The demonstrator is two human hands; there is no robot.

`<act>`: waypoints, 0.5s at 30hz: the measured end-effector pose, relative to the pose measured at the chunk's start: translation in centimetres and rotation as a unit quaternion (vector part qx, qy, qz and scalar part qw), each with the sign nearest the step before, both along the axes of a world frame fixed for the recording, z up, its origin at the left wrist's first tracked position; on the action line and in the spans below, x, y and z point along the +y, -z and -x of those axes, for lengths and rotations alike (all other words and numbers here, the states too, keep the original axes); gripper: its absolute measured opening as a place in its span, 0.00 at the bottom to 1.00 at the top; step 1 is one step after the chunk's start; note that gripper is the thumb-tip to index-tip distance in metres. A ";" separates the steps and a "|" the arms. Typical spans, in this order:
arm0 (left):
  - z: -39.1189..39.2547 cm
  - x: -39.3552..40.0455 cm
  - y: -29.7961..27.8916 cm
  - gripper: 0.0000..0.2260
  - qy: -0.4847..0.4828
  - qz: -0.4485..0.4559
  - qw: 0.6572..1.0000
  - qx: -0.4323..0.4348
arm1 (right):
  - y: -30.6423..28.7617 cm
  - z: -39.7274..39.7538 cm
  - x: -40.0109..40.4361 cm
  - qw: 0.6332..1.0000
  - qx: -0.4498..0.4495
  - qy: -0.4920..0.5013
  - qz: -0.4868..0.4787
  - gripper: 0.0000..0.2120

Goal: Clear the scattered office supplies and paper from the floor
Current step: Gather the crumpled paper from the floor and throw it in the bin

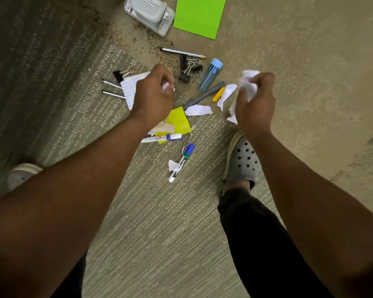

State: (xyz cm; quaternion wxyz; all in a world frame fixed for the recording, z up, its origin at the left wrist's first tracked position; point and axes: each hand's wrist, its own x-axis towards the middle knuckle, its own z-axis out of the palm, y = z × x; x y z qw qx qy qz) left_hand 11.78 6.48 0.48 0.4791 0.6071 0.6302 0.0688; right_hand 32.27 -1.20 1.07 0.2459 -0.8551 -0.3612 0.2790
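Paper: our right hand [255, 102] has its grip curled round crumpled white paper [249, 82]; torn white scraps [198, 110] lie on the ribbed carpet floor [159, 211].
Left hand [153, 93]: grip curled, pinching something small and pale that we cannot identify.
Supplies: glossy markers [181, 163], black binder clips [191, 68], a slim pencil [182, 52], and a translucent blue tube [210, 74] lie mid-floor.
Far edge: a grey hole punch [149, 14] sits beside a flat green sticky pad [199, 16].
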 end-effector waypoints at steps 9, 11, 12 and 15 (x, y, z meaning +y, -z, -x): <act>-4.5 -3.7 1.0 0.16 0.282 -0.021 0.954 0.103 | 2.3 -2.0 -5.3 0.978 -0.020 -0.128 0.160 0.18; -5.5 -4.1 1.3 0.19 0.332 -0.032 0.932 0.144 | 2.9 -1.3 -4.9 0.970 -0.036 -0.151 0.187 0.18; -5.9 -4.2 1.6 0.17 0.349 -0.035 0.922 0.162 | 3.1 -1.1 -4.7 0.967 -0.044 -0.162 0.194 0.19; -6.3 -4.3 2.3 0.13 0.362 -0.054 0.911 0.192 | 3.7 -0.7 -3.8 0.958 -0.050 -0.190 0.207 0.22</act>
